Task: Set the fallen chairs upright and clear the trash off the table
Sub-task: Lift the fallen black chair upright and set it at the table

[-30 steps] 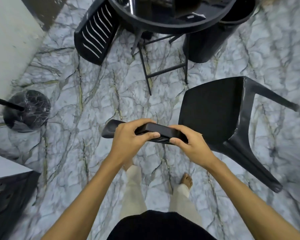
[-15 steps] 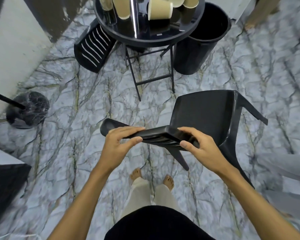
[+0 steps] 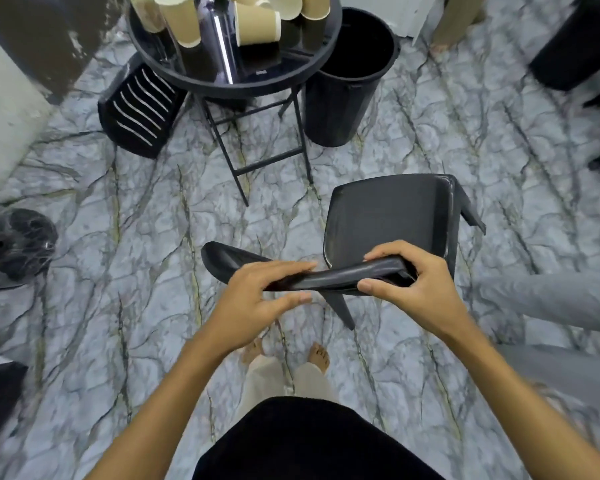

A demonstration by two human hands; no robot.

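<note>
We saw the right hand (image 3: 420, 289) clamped on the black plastic chair's (image 3: 388, 223) backrest top, the left hand (image 3: 257, 299) loosening there, near the round black bench (image 3: 257, 83) holding paper cups (image 3: 257, 29).

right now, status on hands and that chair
Right hand grip shut on chair backrest top; left hand loosening, fingers open. Chair near upright. Second chair still down by table; cups uncleared.
</note>
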